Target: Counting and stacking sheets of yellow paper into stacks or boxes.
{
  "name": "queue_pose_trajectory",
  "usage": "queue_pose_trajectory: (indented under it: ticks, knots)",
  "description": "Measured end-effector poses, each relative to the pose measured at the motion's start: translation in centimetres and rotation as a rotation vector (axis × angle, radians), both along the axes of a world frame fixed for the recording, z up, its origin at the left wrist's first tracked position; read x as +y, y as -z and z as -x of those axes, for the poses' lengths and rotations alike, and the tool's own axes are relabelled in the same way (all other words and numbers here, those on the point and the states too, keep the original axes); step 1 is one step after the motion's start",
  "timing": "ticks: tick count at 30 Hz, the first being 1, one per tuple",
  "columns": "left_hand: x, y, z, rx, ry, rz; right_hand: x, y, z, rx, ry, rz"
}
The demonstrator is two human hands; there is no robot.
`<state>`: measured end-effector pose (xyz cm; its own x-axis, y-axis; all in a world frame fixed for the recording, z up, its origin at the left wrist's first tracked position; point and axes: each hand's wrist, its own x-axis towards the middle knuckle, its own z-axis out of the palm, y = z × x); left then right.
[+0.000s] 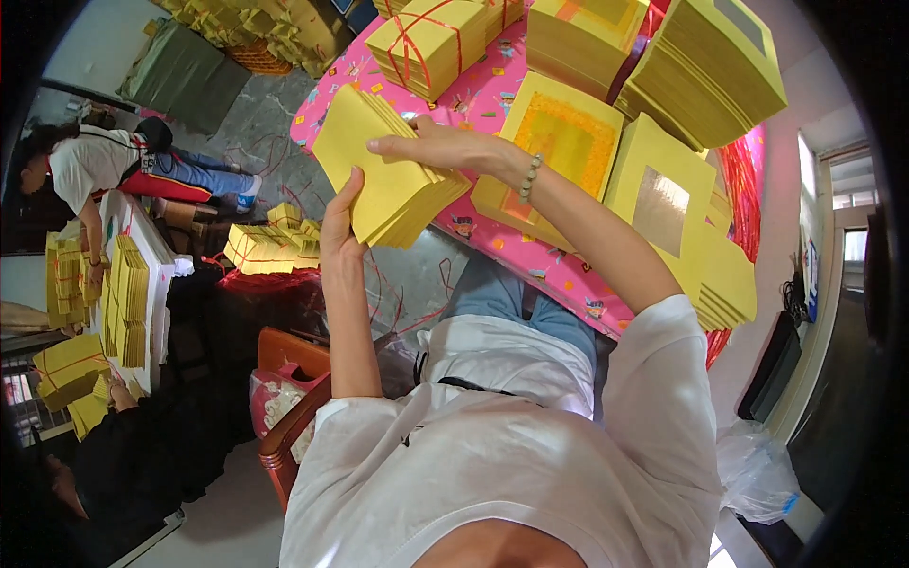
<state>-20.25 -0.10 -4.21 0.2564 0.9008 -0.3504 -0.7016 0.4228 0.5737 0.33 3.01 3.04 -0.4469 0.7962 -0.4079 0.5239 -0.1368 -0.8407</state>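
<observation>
Between my two hands is a thick, slightly fanned stack of yellow paper [393,185], held up at the left edge of the pink table. My left hand [343,218] grips its lower left side, thumb on the top sheet. My right hand [426,149] closes over the upper right edge, its thumb lying across the top sheet; its other fingers are partly hidden behind the paper. A beaded bracelet circles my right wrist. Just right of the held stack, a pile of paper with an orange-and-gold printed square [565,142] lies on the table, partly under my right forearm.
The pink patterned tablecloth [502,248] carries yellow bundles tied with red string [426,43], tall stacks [705,71], paper with a metallic square [660,210] and red strands [741,204]. Left are a wooden chair [294,350] and two people [99,161] handling yellow bundles at a white table [156,284].
</observation>
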Motion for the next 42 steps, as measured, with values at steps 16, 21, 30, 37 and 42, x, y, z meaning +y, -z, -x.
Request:
queue_pose_trajectory:
  ticks: [16,21,30,37,42]
  knots:
    - [-2.5,-2.9,-6.0,-0.384,0.227,-0.167,-11.4,-2.6,-9.6,0.614,0.384,-0.035]
    - [-3.8,-2.5,-7.3,-0.554,0.369,-0.173,-14.2,-3.1,-10.7,0.632,0.45,-0.038]
    - [-5.2,-2.5,-9.9,-0.494,0.392,-0.123,-17.4,-2.0,-11.4,0.729,0.552,-0.239]
    - [-5.9,-3.1,-11.6,-0.307,0.433,-0.148,-19.2,-1.4,-12.0,0.671,0.61,-0.262]
    - [-6.4,-3.6,-12.4,-0.286,0.464,-0.152,-20.2,-1.7,-12.5,0.734,0.618,-0.227]
